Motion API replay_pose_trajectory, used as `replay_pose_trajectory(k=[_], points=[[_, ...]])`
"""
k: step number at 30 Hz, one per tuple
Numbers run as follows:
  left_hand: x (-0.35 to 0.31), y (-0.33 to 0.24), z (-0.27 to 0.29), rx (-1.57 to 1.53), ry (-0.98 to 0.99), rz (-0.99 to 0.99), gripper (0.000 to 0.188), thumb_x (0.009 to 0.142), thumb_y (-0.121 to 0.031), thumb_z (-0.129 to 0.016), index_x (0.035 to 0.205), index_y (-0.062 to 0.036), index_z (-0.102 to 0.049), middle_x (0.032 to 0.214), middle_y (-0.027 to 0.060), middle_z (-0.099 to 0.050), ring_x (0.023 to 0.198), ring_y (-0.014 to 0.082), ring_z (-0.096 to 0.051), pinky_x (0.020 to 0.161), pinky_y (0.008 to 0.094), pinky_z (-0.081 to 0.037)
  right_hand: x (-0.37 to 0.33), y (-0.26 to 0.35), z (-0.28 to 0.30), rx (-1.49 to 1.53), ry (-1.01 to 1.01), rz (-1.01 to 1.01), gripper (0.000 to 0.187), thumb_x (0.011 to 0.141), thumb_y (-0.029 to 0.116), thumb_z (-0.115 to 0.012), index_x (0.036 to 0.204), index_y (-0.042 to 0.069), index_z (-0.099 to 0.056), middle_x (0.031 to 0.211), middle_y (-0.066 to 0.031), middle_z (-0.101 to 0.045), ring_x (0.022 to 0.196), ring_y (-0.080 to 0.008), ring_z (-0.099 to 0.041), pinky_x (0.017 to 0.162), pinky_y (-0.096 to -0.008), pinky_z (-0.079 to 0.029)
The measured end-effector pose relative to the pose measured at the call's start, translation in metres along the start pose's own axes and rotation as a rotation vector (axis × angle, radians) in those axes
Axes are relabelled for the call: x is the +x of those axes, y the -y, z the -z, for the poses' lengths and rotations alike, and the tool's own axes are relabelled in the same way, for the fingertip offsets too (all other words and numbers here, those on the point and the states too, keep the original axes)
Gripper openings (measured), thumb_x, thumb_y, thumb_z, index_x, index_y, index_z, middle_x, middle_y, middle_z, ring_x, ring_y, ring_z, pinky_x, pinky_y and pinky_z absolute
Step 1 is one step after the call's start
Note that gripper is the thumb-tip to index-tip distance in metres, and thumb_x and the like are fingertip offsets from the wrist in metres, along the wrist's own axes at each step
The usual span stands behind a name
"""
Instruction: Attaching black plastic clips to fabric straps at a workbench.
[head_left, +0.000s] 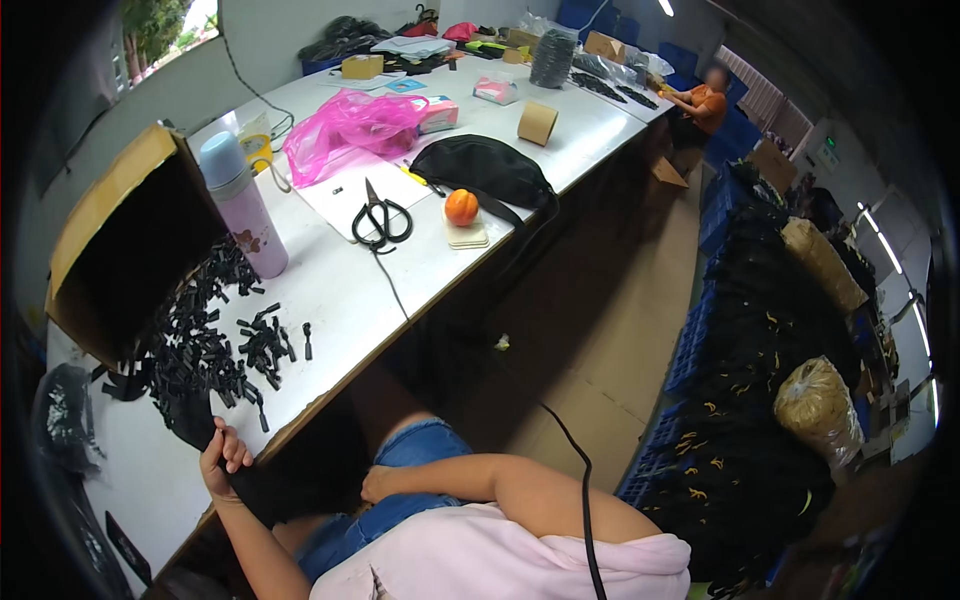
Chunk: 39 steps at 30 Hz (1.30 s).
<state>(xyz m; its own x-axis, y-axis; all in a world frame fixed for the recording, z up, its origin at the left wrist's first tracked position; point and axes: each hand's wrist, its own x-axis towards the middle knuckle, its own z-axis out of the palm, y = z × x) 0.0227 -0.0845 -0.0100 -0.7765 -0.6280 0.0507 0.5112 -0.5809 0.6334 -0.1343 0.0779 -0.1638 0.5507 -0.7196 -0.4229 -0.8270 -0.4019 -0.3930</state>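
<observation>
At the table's near edge, my left hand (226, 458) has its fingers curled round a piece of black fabric (290, 480). The fabric runs from the tabletop, over the edge and down to my lap. My right hand (374, 486) rests closed over my lap beside the fabric; what its fingers hold, if anything, is hidden. Just beyond my left hand lies a heap of small black plastic pieces (200, 350), with a smaller group to its right. Some of the heap spills from an open cardboard box (125, 250) tipped on its side.
On the white table (330, 300) stand a lilac bottle (250, 215), black-handled scissors (382, 222), an orange fruit (461, 208), a black pouch (485, 170), a pink plastic bag (350, 130) and a tape roll (537, 123). Blue crates (680, 370) line the right. Another person (708, 105) sits far off.
</observation>
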Motion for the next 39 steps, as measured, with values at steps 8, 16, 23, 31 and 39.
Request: replay_pose_trajectory(k=[8,16,23,31,39], points=[[0.004,0.005,-0.003,0.185,-0.074,0.06,0.016,0.084,-0.02,-0.04,0.085,-0.0049,-0.044,0.051,-0.0016,-0.037,0.035,0.0073,-0.036,0.046,0.0277,-0.042,0.0,-0.009,-0.015,0.032,-0.108,0.03,0.022,0.07,0.023,-0.046,0.078,0.008,-0.061,0.073,-0.0144,-0.059,0.072,-0.0279,-0.058,0.062,-0.0379,-0.047],[0.004,-0.007,-0.027,0.08,-0.049,-0.025,0.02,0.078,-0.011,-0.049,0.092,0.0032,-0.046,0.055,0.0009,-0.043,0.04,0.0065,-0.039,0.052,0.0271,-0.047,-0.002,-0.015,-0.005,-0.039,-0.171,0.022,0.019,0.07,0.024,-0.05,0.078,0.009,-0.058,0.072,-0.0109,-0.059,0.067,-0.0271,-0.057,0.06,-0.0365,-0.046],[-0.008,-0.006,-0.016,0.086,-0.025,-0.059,0.021,0.077,-0.011,-0.05,0.093,0.0026,-0.047,0.057,0.0006,-0.044,0.042,0.0061,-0.04,0.053,0.0265,-0.047,-0.004,-0.001,-0.003,-0.162,-0.121,-0.057,0.02,0.07,0.024,-0.05,0.08,0.008,-0.057,0.075,-0.0087,-0.059,0.073,-0.0247,-0.056,0.065,-0.0358,-0.043],[-0.006,-0.003,-0.016,0.074,-0.005,-0.07,0.02,0.079,-0.011,-0.048,0.094,0.0021,-0.047,0.059,0.0004,-0.045,0.043,0.0057,-0.04,0.056,0.0274,-0.047,-0.012,0.005,0.001,-0.218,-0.169,-0.062,0.022,0.07,0.025,-0.05,0.082,0.009,-0.058,0.078,-0.0064,-0.059,0.075,-0.0218,-0.055,0.066,-0.0334,-0.041],[0.0,-0.003,-0.015,0.094,-0.001,-0.062,0.017,0.079,-0.01,-0.048,0.092,0.0013,-0.047,0.059,0.0024,-0.047,0.044,0.0069,-0.043,0.059,0.0327,-0.051,0.018,0.004,-0.004,-0.16,-0.311,0.193,0.016,0.07,0.019,-0.047,0.075,0.01,-0.059,0.072,-0.0054,-0.058,0.069,-0.0214,-0.056,0.061,-0.0313,-0.043]])
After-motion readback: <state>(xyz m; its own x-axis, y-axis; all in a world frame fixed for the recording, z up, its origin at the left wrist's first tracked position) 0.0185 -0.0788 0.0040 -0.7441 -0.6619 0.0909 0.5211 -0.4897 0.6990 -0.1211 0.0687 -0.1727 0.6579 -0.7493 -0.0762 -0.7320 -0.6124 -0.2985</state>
